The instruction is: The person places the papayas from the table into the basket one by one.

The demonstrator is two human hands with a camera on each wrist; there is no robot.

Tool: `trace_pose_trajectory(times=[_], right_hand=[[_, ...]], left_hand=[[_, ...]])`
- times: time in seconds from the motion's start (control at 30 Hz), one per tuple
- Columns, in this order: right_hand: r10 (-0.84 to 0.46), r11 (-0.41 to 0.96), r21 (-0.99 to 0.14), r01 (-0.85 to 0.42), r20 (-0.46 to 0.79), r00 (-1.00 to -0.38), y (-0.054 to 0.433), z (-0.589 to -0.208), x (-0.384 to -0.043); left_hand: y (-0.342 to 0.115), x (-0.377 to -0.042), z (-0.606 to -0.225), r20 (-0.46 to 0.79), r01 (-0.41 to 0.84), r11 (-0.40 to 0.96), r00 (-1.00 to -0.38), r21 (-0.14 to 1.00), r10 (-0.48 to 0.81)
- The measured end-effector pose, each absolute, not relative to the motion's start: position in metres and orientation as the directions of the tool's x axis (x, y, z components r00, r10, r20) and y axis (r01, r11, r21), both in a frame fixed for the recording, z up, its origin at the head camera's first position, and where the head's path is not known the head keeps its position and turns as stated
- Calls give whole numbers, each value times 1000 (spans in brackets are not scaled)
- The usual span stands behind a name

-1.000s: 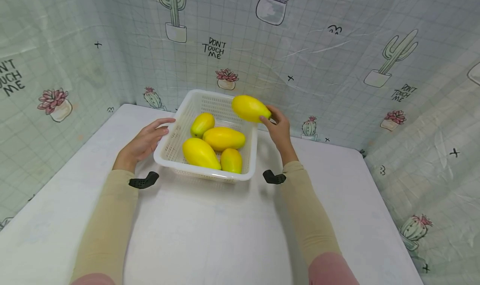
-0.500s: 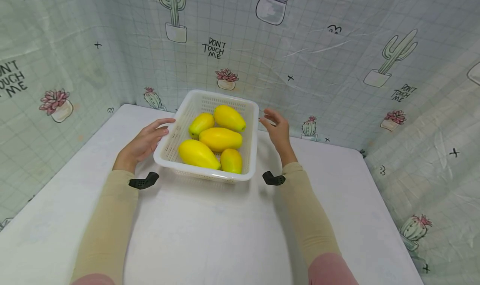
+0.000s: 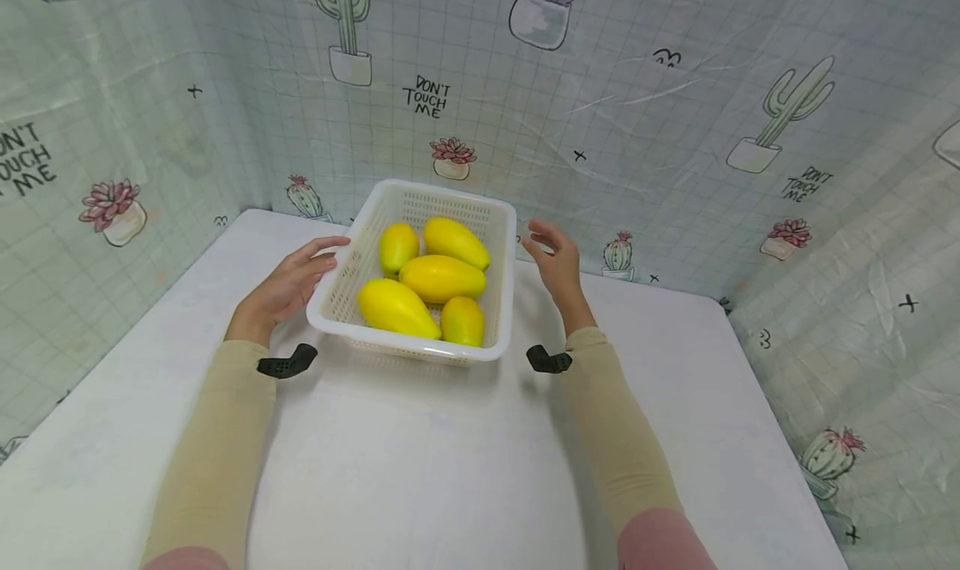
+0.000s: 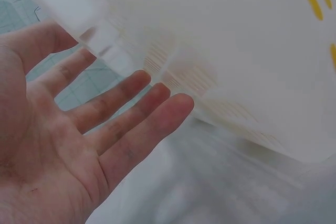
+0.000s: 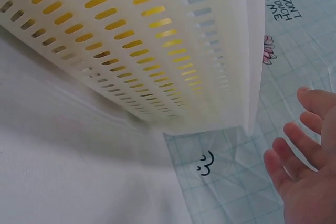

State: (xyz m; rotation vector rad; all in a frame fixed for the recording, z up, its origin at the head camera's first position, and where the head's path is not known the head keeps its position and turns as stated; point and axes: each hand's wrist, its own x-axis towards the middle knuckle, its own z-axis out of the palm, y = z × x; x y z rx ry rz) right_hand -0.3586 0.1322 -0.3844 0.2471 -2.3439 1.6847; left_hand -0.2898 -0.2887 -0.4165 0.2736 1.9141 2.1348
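A white perforated plastic basket (image 3: 497,349) holds several yellow, tapered fruits (image 3: 442,278) that look like papayas or mangoes. My left hand (image 3: 283,288) rests with its fingertips at the basket's left rim and wall. In the left wrist view its fingers (image 4: 136,145) are extended along the basket's outside, the uppermost tips partly hidden by the rim. To the right of the basket, my right hand (image 3: 556,262) hovers slightly apart from the rim, fingers loosely bent, nothing held. The right wrist view shows yellow fruit through the slots of the basket wall (image 5: 121,40).
The basket stands on a white table (image 3: 420,453), near its far edge. A cactus-print curtain (image 3: 645,120) hangs close behind and on both sides. A dark wrist strap piece (image 3: 549,358) sits on each sleeve.
My right hand held a fruit over the basket's far right corner and let it go. That fruit now lies among the others, which shifted a little. My left hand stayed put.
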Motion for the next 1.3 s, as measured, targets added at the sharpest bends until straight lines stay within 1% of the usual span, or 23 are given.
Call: trace_pose_trajectory(times=[0.33, 0.4, 0.57, 0.63, 0.9, 1.03, 1.3], right_hand=[[-12, 344, -891, -295, 310, -951, 139, -383, -351], [-14, 348, -890, -295, 309, -951, 140, -384, -350], [-16, 371, -883, -289, 305, -952, 144, -387, -349], [-18, 379, -879, -290, 306, -952, 146, -388, -349], [-36, 394, -867, -305, 317, -948, 148, -392, -351], [-47, 400, -861, -314, 322, -945, 147, -393, -351], [-55, 390, -863, -322, 327, -943, 149, -393, -346]], left_hand=[[-285, -289, -414, -62, -77, -41, -955, 996, 292], [-285, -289, -413, -66, -72, -9, -956, 997, 286], [-285, -290, -410, -94, -64, 124, -962, 990, 255], [-286, -291, -409, -102, -66, 149, -964, 987, 246], [-289, -294, -406, -85, -43, 175, -966, 984, 244], [-287, -291, -400, -82, -31, 214, -968, 976, 236], [-284, -284, -389, -79, -28, 222, -971, 975, 227]])
